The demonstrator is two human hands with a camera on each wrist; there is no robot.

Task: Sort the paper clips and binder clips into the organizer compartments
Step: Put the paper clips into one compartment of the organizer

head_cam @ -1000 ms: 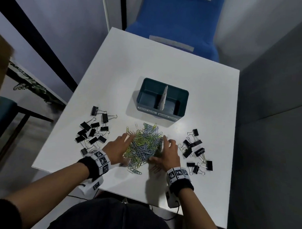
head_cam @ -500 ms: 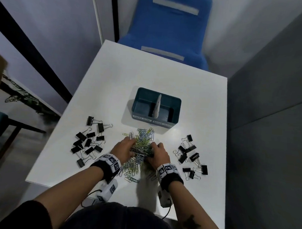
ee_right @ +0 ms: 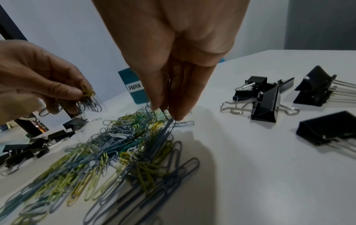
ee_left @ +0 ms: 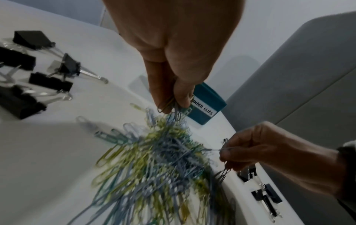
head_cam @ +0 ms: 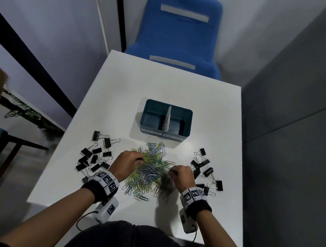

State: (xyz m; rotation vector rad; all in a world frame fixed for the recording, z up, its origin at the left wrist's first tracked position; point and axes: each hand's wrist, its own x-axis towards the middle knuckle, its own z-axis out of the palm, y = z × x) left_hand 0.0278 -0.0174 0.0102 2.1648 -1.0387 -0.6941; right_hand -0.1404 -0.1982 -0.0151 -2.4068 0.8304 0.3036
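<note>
A heap of blue, yellow and green paper clips (head_cam: pixel 152 170) lies on the white table (head_cam: pixel 160 89) in front of me. My left hand (head_cam: pixel 135 160) pinches a bunch of paper clips (ee_left: pixel 173 106) at the heap's left side. At its right side my right hand (head_cam: pixel 171 174) pinches another bunch (ee_right: pixel 167 121), fingers pointing down. Behind the heap stands the teal organizer (head_cam: pixel 166 119), two compartments split by a white divider, labelled PAPER CLIPS on the left and BINDER CLIPS on the right. Black binder clips lie in a left group (head_cam: pixel 94 155) and a right group (head_cam: pixel 205 171).
A blue chair (head_cam: pixel 178 35) stands at the table's far edge. A grey padded wall (head_cam: pixel 290 130) runs along the right side. The table's near edge is close to my wrists, and another table (head_cam: pixel 17 106) stands to the left.
Both hands went from lying flat against the heap's sides to closing on bunches of paper clips. The right hand has drawn back to the right, pulling clips with it.
</note>
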